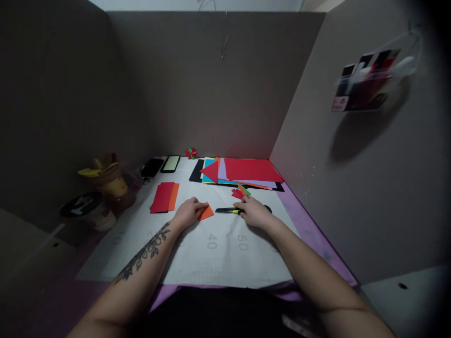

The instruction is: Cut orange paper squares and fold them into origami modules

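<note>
My left hand (189,212) pinches the left edge of a small orange paper piece (206,212) lying on the white sheet. To its right, a utility knife (224,210) with black and yellow parts lies with its blade end pointing left. My right hand (252,211) rests over the knife's handle, its fingertips close to a few small red strips (237,193) and a green strip (247,190). Whether those fingers grip the knife or a strip is not clear. Red and orange rectangles (163,197) are stacked left of my left hand.
Large coloured sheets (251,170) are piled at the back. A phone (171,163), a dark phone-like object (152,168) and a paper flower (191,152) stand back left. Containers (114,188) line the left side. Grey panels (211,84) enclose the table; a clear holder (369,84) hangs right.
</note>
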Tool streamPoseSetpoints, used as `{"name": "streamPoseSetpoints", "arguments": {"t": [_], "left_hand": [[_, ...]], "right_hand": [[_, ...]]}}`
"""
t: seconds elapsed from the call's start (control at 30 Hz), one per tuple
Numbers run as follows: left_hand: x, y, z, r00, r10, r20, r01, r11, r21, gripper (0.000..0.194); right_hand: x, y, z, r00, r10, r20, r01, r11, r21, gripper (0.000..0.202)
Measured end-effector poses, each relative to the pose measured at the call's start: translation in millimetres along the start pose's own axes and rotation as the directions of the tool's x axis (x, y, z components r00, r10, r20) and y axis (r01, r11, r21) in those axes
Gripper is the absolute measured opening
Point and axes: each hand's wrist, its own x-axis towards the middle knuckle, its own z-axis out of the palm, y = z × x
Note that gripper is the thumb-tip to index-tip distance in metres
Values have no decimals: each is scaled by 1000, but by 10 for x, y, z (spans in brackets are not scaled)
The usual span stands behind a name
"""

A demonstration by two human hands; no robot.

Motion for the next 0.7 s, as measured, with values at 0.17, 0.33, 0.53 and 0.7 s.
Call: {"name": "streamPoseSetpoints", "arguments": {"t": [0.17, 0.33, 0.53, 0.7], "left_hand": [[-8, 14, -12, 1000, -3, -2, 3, 1000, -7, 35], [-3, 18, -14, 1000, -16, 6, 16, 1000, -2, 35], [9, -10, 14, 1000, -9, 6, 9, 1000, 12, 35], [32, -41, 51, 1000, -11, 17, 11, 999, 31, 34]], "right_hand": [[9, -25, 28, 999, -33, -3, 33, 999, 12, 43], [6, -77, 10, 999, -36, 11, 36, 999, 3, 44], [16, -154, -6, 998, -54, 15, 55, 998, -32, 41], [69, -258, -15, 996, -89, 3, 89, 994, -70, 38]]}}
